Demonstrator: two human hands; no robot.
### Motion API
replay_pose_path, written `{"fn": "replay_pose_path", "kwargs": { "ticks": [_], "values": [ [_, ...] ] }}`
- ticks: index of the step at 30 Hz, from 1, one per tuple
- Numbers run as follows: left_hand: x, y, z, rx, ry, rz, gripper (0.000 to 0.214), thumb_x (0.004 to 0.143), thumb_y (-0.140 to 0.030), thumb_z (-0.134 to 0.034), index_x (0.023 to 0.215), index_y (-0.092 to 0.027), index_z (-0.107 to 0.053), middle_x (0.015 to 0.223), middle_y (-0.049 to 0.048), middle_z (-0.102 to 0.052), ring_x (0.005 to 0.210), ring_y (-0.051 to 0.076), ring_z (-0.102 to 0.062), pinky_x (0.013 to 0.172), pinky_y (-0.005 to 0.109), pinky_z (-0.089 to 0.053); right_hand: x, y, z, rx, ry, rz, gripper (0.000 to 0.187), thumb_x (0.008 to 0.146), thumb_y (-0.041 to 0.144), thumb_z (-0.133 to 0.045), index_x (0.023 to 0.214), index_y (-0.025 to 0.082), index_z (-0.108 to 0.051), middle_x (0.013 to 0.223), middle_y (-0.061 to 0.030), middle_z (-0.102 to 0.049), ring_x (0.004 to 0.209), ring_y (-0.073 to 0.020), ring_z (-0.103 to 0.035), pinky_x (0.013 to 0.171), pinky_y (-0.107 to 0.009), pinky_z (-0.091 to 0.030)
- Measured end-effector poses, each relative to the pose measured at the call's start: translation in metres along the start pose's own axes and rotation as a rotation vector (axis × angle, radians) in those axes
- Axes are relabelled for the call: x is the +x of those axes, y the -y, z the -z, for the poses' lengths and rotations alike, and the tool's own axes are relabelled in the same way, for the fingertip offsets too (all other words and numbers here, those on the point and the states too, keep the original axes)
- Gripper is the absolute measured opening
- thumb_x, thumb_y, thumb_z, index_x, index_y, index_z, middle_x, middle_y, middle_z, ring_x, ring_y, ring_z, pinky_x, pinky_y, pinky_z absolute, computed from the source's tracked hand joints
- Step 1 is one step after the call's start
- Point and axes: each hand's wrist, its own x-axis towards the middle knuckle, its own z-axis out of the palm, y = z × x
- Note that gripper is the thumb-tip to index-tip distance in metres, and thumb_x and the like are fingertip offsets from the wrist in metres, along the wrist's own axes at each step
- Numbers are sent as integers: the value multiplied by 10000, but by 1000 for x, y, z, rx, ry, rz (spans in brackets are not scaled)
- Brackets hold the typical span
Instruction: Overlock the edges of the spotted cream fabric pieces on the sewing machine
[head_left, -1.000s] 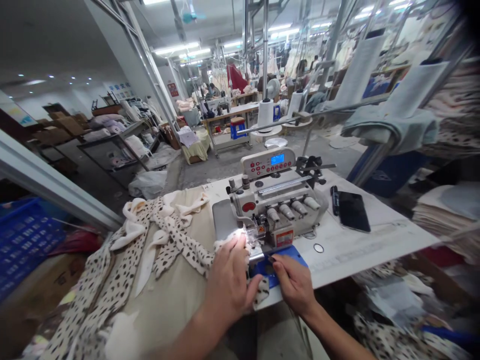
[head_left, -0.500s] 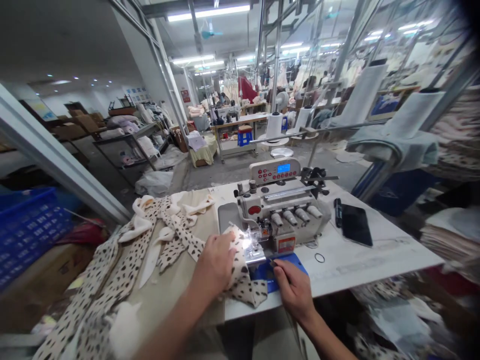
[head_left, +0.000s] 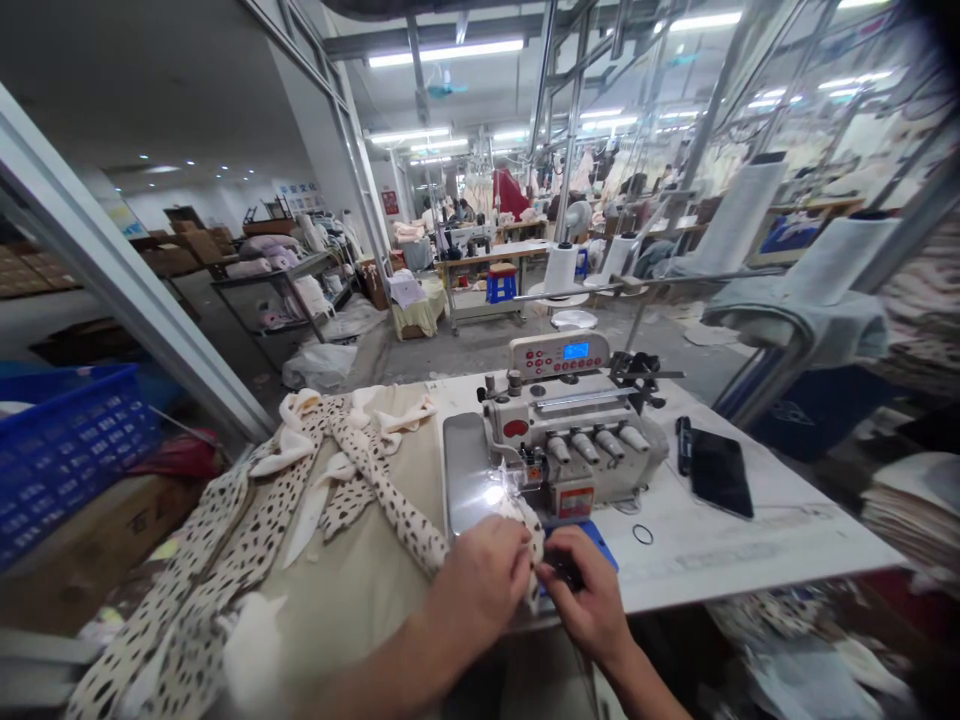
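Cream cloth with black spots [head_left: 534, 528] runs from the lit needle area of an overlock sewing machine [head_left: 570, 425] down between my two hands. My left hand [head_left: 484, 572] is closed on this cloth, fingers pinching its edge just in front of the machine. My right hand [head_left: 592, 590] is closed beside it, thumb and fingertips against the right edge of the cloth. A small dark tool [head_left: 566, 570] shows within the right hand; its kind is mostly hidden by the fingers. A long spotted strip [head_left: 401, 510] trails left from under my left hand.
More spotted pieces [head_left: 247, 520] lie heaped on the left of the table. A black phone [head_left: 720, 472] and a hair-tie-like ring [head_left: 643, 535] lie to the right. Thread cones [head_left: 750, 215] stand behind the machine. A blue basket [head_left: 75, 450] is at far left.
My left hand has moved right and toward me, bringing the cloth off the machine's left plate. My right hand has closed in on the cloth edge. The view has shifted slightly.
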Motion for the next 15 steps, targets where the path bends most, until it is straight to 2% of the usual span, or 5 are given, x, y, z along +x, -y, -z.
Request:
{"fn": "replay_pose_path", "kwargs": {
  "ticks": [2, 4, 8, 12, 15],
  "values": [
    [1, -5, -9, -14, -15, 0, 173, 839, -79, -568, 926, -201, -653, 884, 29, -688, 819, 194, -652, 735, 301, -494, -1, -1, 0, 7, 3, -10, 68, 924, 262, -592, 967, 209, -596, 912, -68, -630, 828, -211, -626, 706, -323, -534],
    [2, -4, -9, -40, -52, 9, 189, 831, -71, -569, 936, -198, -662, 890, 32, -694, 831, 195, -655, 753, 303, -498, -1, -1, 0, 6, 6, -12, 70, 924, 253, -593, 978, 208, -599, 917, -68, -636, 836, -208, -629, 719, -322, -536],
    [1, 14, 15, -46, -130, 68, 197, 837, -65, -560, 923, -195, -681, 887, 30, -697, 842, 187, -654, 779, 301, -492, 1, 2, 0, -19, 13, -1, 64, 917, 250, -613, 961, 204, -603, 894, -63, -642, 804, -196, -628, 699, -305, -531],
    [2, 39, 40, 57, -134, 165, 231, 829, -43, -520, 860, -193, -693, 869, 37, -686, 844, 193, -649, 796, 313, -487, 3, 6, 0, -26, 6, -2, 41, 917, 242, -606, 920, 202, -611, 865, -61, -647, 772, -190, -633, 676, -296, -530],
    [2, 45, 46, 60, -137, 186, 308, 818, -42, -501, 1009, -181, -698, 980, 65, -707, 918, 208, -654, 856, 337, -487, 3, 5, 1, -30, -17, -12, 63, 910, 260, -609, 923, 203, -631, 870, -67, -664, 784, -204, -652, 686, -309, -548]
  ]
}}
